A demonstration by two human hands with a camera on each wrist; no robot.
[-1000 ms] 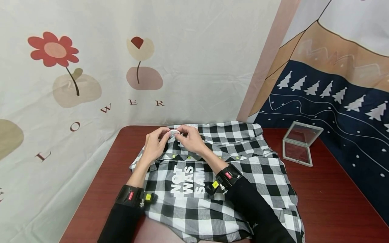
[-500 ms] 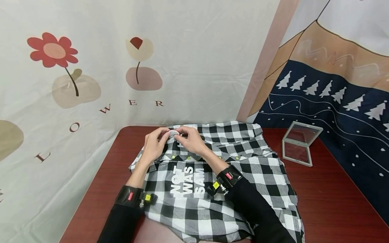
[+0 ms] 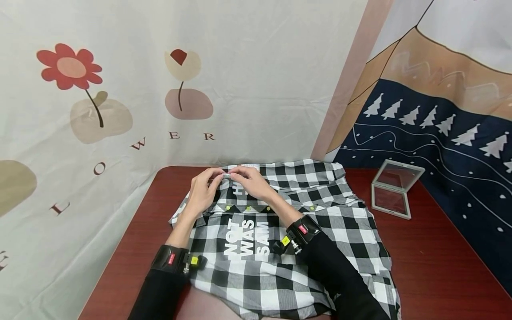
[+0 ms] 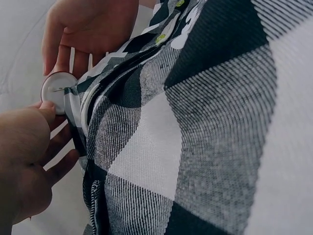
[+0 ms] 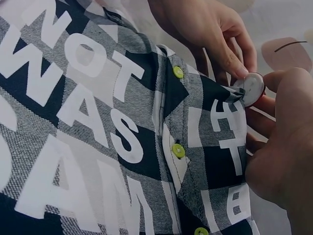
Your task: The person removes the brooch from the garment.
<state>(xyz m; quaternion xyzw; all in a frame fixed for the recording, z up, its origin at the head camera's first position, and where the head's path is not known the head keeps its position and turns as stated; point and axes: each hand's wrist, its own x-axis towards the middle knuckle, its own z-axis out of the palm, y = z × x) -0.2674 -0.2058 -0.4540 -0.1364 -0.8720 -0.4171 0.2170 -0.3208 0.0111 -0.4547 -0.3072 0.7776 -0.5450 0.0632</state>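
Observation:
A round pin badge (image 4: pixel 53 93) with a white back, a reddish rim and a thin metal pin sits at the edge of a black-and-white checked shirt (image 3: pixel 340 231). My left hand (image 3: pixel 202 190) pinches the badge, thumb on its back. In the right wrist view, the thumb of my right hand (image 5: pixel 288 132) is right at the rim of the badge (image 5: pixel 253 88), and its fingers reach behind the badge and cloth. The pin's tip is hidden at the fabric. White letters and yellow-green buttons (image 5: pixel 178 151) mark the shirt front.
The shirt lies spread over a reddish-brown table (image 3: pixel 136 249). To its right stands an opened square case with clear panels (image 3: pixel 392 191). Behind the table hangs a light cloth with flower prints (image 3: pixel 260 89), and a dark blue tree-print cloth (image 3: pixel 420 146) is at the right.
The badge has tilted, so less of its white back shows in the head view. My right hand has shifted slightly and its fingers look straighter. My left hand has barely moved.

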